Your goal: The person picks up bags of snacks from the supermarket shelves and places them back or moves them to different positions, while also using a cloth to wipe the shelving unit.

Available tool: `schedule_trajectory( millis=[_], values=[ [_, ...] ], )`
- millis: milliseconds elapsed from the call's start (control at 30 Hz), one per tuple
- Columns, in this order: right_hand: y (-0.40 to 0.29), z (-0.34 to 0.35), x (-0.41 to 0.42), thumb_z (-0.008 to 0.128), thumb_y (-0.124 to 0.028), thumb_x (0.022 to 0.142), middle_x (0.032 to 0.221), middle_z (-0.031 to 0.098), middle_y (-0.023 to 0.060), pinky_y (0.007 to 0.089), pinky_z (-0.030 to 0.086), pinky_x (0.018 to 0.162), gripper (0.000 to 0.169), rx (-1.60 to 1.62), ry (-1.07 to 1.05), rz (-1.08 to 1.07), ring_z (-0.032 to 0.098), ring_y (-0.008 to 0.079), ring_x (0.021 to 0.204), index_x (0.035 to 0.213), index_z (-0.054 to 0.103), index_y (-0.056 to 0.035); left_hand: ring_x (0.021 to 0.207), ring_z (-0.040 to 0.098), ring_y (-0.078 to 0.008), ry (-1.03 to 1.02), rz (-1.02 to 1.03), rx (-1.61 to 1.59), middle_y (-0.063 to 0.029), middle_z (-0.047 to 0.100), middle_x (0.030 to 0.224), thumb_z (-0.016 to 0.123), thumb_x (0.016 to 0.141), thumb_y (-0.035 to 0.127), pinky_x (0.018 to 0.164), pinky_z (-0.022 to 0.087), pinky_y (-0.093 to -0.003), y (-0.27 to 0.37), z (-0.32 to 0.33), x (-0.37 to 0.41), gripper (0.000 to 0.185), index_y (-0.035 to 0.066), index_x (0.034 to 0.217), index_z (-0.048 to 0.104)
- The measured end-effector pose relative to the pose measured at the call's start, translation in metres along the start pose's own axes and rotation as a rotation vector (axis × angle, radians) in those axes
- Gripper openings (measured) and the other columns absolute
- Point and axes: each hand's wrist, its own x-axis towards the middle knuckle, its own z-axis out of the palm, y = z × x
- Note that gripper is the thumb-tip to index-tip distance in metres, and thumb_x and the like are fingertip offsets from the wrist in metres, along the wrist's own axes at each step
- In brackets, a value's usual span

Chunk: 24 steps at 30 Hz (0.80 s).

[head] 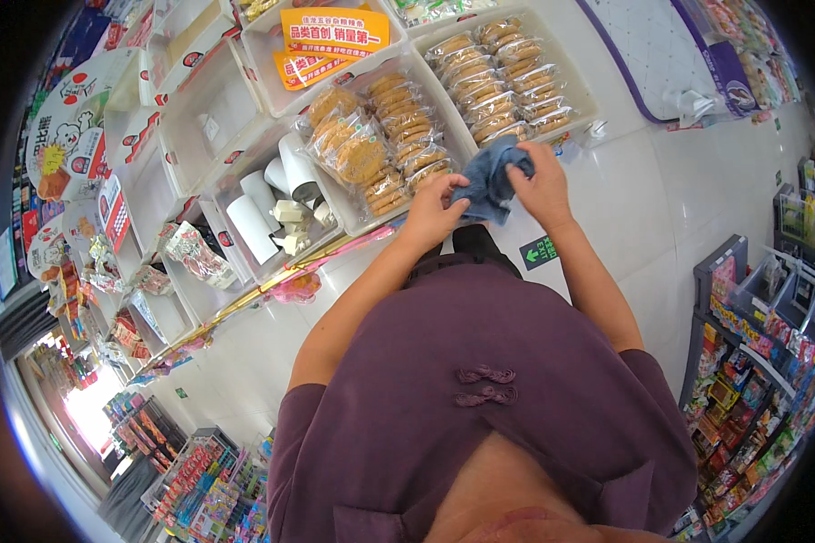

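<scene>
A crumpled blue cloth (pixel 492 178) is held up between both my hands, in front of the plastic bins. My left hand (pixel 438 207) pinches its left edge with the fingertips, beside the bin of wrapped cookies (pixel 407 122). On the other side, my right hand (pixel 542 183) grips the cloth's upper right part, just below the corner of the farther bin with wrapped cookies in rows (pixel 496 81). Part of the cloth hangs down between my hands, over the floor.
Left of the cookies, a bin holds white paper rolls (pixel 252 227) and small off-white pieces (pixel 292 224). Orange printed cards (pixel 336 30) lie in a bin behind. Snack racks (pixel 747 380) stand at the right. A green floor sign (pixel 538 252) lies beyond my body.
</scene>
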Motion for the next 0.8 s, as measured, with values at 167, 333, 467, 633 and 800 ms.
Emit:
schedule_trajectory(
  millis=[167,333,467,633,800],
  values=[
    [0.019,0.015,-0.003,0.07,-0.009,0.082,0.107,0.06,0.017,0.0399,0.051,0.083,0.035,-0.048,0.047,0.044,0.061,0.0372,0.096,0.115,0.061,-0.0042,0.086,0.059,-0.0227,0.04,0.197,0.308,-0.0094,0.059,0.098,0.07,0.08,0.0,0.076,0.049,-0.0338,-0.033,0.007,0.019,0.029,0.006,0.108,0.067],
    [-0.011,0.034,-0.007,0.068,-0.014,0.082,0.107,0.059,0.0162,0.0445,0.052,0.081,0.037,0.086,-0.128,0.004,0.061,0.0394,0.098,0.117,0.061,-0.0075,0.088,0.061,-0.0199,-0.003,0.005,0.323,-0.0075,0.063,0.097,0.067,0.082,-0.002,0.078,0.049,-0.031,-0.034,-0.019,-0.002,0.03,0.005,0.111,0.067],
    [-0.041,0.023,-0.013,0.075,-0.018,0.08,0.115,0.057,0.015,0.0392,0.048,0.093,0.045,0.336,-0.347,-0.101,0.058,0.0353,0.11,0.122,0.061,-0.0095,0.089,0.06,-0.0101,-0.058,-0.396,-0.449,-0.0032,0.063,0.11,0.066,0.088,0.002,0.073,0.051,-0.026,-0.027,-0.037,-0.023,0.032,0.005,0.12,0.061],
    [-0.063,0.011,-0.02,0.087,-0.028,0.07,0.14,0.042,0.019,0.0409,0.035,0.111,0.09,0.532,-0.357,-0.081,0.042,0.0344,0.133,0.146,0.041,-0.0083,0.097,0.06,-0.0122,-0.085,-0.402,-0.942,-0.0027,0.061,0.11,0.065,0.091,0.001,0.084,0.051,-0.0282,0.02,-0.031,-0.033,0.033,0.004,0.123,0.059],
    [-0.051,0.003,-0.026,0.087,-0.02,0.065,0.139,0.048,0.0177,0.0387,0.038,0.109,0.091,0.623,-0.408,0.17,0.048,0.0306,0.13,0.144,0.042,-0.0066,0.103,0.059,-0.0132,-0.248,-0.325,-0.918,-0.0003,0.062,0.111,0.062,0.094,0.003,0.095,0.046,-0.0301,0.033,-0.027,-0.035,0.031,0.005,0.125,0.061]
  ],
)
